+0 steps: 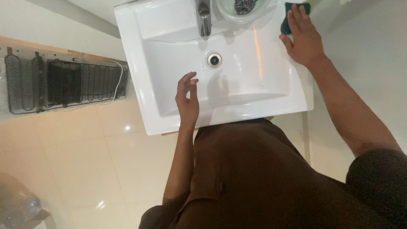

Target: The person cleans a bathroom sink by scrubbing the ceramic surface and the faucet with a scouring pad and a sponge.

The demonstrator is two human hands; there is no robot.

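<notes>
I stand at a white washbasin and look straight down into it. My left hand hovers over the basin's near side, fingers loosely curled and apart, holding nothing. My right hand rests on the basin's far right corner, its fingers lying on a dark green scrub sponge. A chrome tap stands at the back, with the round drain below it. A clear bowl with a steel wool scourer inside sits beside the tap.
A black wire grille of an appliance lies along the left wall, with a white cable running over it. Glossy cream floor tiles spread below. A blurred plastic bottle sits at the bottom left corner.
</notes>
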